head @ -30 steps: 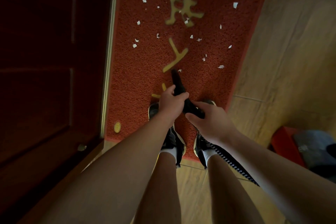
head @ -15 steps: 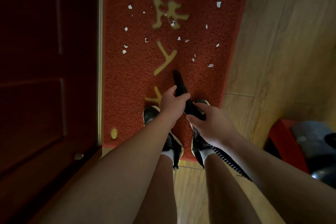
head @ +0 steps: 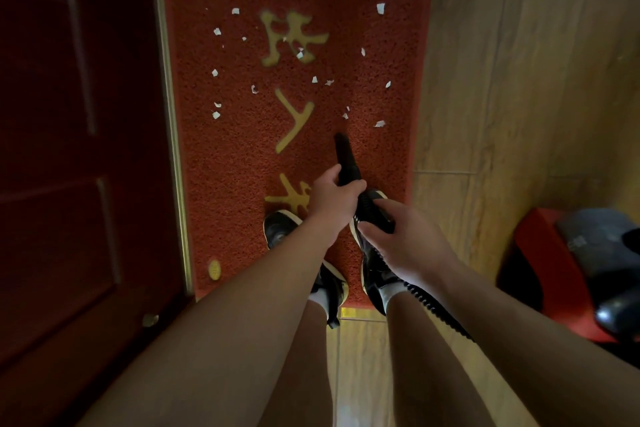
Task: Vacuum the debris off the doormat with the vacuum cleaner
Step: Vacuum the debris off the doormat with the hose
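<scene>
Light wood-plank floor (head: 519, 80) fills the right half of the frame; a dark red panelled door (head: 69, 149) fills the left.

Lower centre: two bare forearms and two bare legs extend up the frame. A black ribbed hose (head: 427, 303) runs from the lower right, under the right wrist, up to the right hand (head: 405, 243). The right hand grasps the black handle end of the vacuum wand (head: 344, 156), fingers curled over it. Just above it, the left hand (head: 334, 199) is wrapped round the wand shaft.

Two black shoes (head: 280, 229) with white socks stand on the bottom edge of the red doormat (head: 225, 166), which lies against the door threshold and covers the centre of the frame.

The wand points toward the top of the frame. Its tip sits over the mat centre, right of a yellow character (head: 294, 125). Contact between tip and mat cannot be determined.

White paper scraps (head: 380, 8) are scattered over the upper half of the mat, all above the wand tip; the nearest lie just above and right of it.

Lower right: a red housing (head: 533, 253) with grey and black parts rests on the floor, cut off by the frame edge.
</scene>
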A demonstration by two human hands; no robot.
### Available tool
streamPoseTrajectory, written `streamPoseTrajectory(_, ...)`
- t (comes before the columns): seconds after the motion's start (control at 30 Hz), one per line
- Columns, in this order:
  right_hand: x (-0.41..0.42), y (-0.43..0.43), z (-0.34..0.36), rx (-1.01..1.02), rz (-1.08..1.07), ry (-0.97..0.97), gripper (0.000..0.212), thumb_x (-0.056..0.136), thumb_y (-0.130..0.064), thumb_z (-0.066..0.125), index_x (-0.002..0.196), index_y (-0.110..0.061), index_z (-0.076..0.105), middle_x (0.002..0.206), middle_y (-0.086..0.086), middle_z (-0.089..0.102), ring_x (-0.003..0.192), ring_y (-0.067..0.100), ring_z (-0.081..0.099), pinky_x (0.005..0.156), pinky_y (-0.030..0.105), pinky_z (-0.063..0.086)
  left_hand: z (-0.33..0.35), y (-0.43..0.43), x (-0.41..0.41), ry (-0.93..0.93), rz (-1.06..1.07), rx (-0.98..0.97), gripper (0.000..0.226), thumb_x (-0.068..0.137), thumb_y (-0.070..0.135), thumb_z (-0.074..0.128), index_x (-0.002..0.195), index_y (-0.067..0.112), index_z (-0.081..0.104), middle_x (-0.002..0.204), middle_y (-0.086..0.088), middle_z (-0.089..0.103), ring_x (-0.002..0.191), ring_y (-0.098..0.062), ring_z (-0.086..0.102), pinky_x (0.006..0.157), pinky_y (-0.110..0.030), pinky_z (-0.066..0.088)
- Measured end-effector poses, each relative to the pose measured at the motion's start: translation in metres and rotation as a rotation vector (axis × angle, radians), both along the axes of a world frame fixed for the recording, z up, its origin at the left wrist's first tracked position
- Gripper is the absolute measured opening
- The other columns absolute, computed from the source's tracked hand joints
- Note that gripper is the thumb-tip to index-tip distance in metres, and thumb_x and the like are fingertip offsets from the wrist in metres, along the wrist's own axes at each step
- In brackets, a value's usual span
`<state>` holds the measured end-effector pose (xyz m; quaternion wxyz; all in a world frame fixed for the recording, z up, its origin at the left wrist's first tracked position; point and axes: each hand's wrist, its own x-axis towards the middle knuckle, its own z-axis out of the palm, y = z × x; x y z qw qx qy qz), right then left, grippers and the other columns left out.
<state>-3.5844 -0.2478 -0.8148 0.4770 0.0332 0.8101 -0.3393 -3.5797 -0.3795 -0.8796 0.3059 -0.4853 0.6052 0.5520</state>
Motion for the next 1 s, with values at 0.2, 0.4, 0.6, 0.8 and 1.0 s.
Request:
streamPoseTrajectory(0.2, 0.0, 0.014, 0.0, 0.006, -0.067, -0.006, 0.011, 0.093, -0.035, 0.063, 0.101, -0.029, 0.068, 0.075, -0.002, 0.07, 0.067, 0.02, 0.067, 0.064, 0.045, 0.056, -0.006, 0.013, -0.004, 0.02, -0.04, 0.013, 0.036, 0.095, 0.019, 0.068, 0.13, 0.02, 0.065, 0.118, 0.0, 0.069, 0.105, -0.02, 0.066, 0.082, -0.031, 0.053)
streamPoseTrajectory(0.4, 0.001, 0.024, -0.001, 0.0, -0.138, -0.006, 0.009, 0.093, -0.036, 0.063, 0.099, -0.031, 0.067, 0.074, 0.0, 0.07, 0.067, 0.021, 0.068, 0.064, 0.047, 0.057, -0.009, 0.023, -0.01, 0.045, -0.095, 0.03, 0.032, 0.094, 0.018, 0.067, 0.126, 0.02, 0.067, 0.113, -0.002, 0.071, 0.102, -0.023, 0.067, 0.085, -0.04, 0.057)
streamPoseTrajectory(0.6, 0.0, 0.032, -0.001, -0.014, -0.177, -0.014, 0.012, 0.093, -0.038, 0.061, 0.101, -0.032, 0.067, 0.076, -0.002, 0.071, 0.067, 0.018, 0.069, 0.065, 0.047, 0.058, -0.01, 0.03, -0.017, 0.057, -0.144, 0.027, 0.025, 0.094, 0.019, 0.068, 0.118, 0.02, 0.07, 0.108, -0.003, 0.072, 0.099, -0.023, 0.068, 0.088, -0.041, 0.057)
streamPoseTrajectory(0.8, -0.003, 0.037, 0.0, -0.007, -0.18, -0.006, 0.013, 0.093, -0.039, 0.061, 0.103, -0.033, 0.067, 0.078, -0.003, 0.071, 0.068, 0.018, 0.068, 0.066, 0.047, 0.058, -0.008, 0.036, -0.022, 0.065, -0.149, 0.037, 0.033, 0.095, 0.018, 0.068, 0.127, 0.022, 0.065, 0.113, 0.001, 0.07, 0.105, -0.022, 0.067, 0.097, -0.046, 0.055)
streamPoseTrajectory(1.0, -0.003, 0.043, -0.003, 0.013, -0.163, 0.024, 0.016, 0.093, -0.038, 0.062, 0.105, -0.029, 0.067, 0.079, -0.004, 0.07, 0.069, 0.017, 0.067, 0.066, 0.047, 0.057, -0.009, 0.042, -0.025, 0.072, -0.136, 0.041, 0.025, 0.094, 0.016, 0.069, 0.115, 0.028, 0.064, 0.111, 0.0, 0.07, 0.105, -0.023, 0.067, 0.099, -0.046, 0.055)
